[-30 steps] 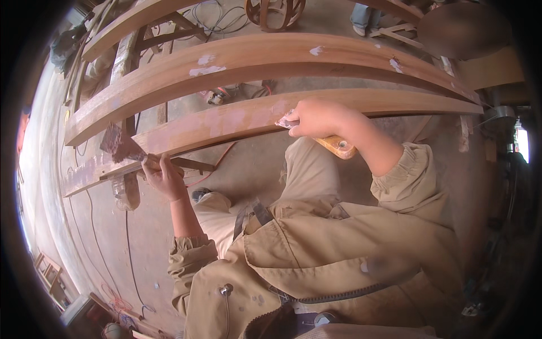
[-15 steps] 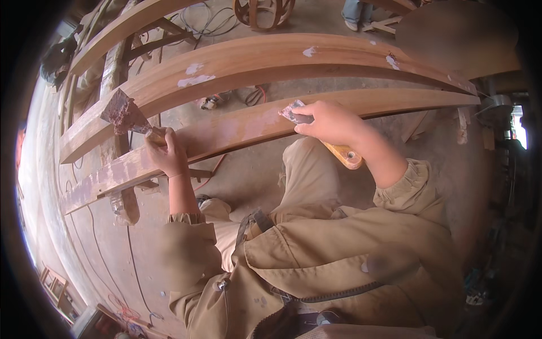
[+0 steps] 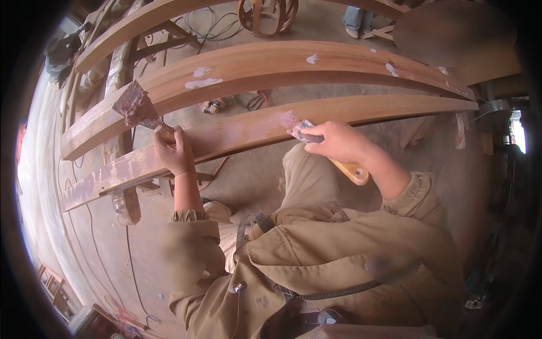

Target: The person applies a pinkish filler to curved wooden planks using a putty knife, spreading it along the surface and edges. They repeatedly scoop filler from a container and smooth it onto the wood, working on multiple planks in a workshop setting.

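Two putty knives are held over a long curved wooden plank (image 3: 248,127) that runs across the view above a concrete floor (image 3: 248,181). The left hand (image 3: 174,151) is closed around the handle of a wide putty knife (image 3: 134,106), whose filler-smeared blade is raised up and to the left, clear of the wood. The right hand (image 3: 337,142) is gripped around a wooden-handled putty knife (image 3: 307,134), its blade pressed flat on a pinkish filler patch (image 3: 243,131) on the plank. A second curved plank (image 3: 271,62), dotted with pale filler, is seen just beyond.
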Action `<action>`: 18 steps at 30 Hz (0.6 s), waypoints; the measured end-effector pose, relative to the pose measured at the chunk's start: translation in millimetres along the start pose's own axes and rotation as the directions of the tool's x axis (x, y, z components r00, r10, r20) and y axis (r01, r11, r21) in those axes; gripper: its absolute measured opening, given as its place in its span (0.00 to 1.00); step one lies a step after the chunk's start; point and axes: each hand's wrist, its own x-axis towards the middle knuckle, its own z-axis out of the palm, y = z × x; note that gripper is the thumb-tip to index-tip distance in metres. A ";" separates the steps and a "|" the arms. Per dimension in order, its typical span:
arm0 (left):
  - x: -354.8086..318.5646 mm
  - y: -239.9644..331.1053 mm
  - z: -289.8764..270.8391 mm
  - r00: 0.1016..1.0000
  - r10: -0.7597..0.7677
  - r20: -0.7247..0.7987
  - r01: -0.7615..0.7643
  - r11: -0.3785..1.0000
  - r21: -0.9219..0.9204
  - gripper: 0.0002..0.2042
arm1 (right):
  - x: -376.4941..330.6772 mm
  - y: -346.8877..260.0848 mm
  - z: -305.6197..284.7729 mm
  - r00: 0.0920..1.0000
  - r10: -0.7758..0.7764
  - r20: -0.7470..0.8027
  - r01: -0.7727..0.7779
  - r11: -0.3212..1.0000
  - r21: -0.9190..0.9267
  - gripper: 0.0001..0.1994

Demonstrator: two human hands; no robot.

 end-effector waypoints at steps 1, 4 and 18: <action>-1.4 -1.0 3.1 1.000 0.018 -0.005 -0.018 1.000 -0.013 0.09 | 7.2 -0.6 -6.3 0.997 0.008 -0.082 -0.005 0.999 0.032 0.21; -2.1 6.4 1.5 1.000 0.012 -0.016 -0.011 0.998 0.056 0.09 | 28.5 -1.2 -10.1 0.995 0.086 -0.054 -0.086 0.996 0.001 0.22; -1.7 6.1 3.9 0.999 0.039 -0.034 -0.037 0.998 0.047 0.08 | 36.2 -13.9 -13.9 0.989 0.143 0.033 -0.141 0.989 -0.038 0.22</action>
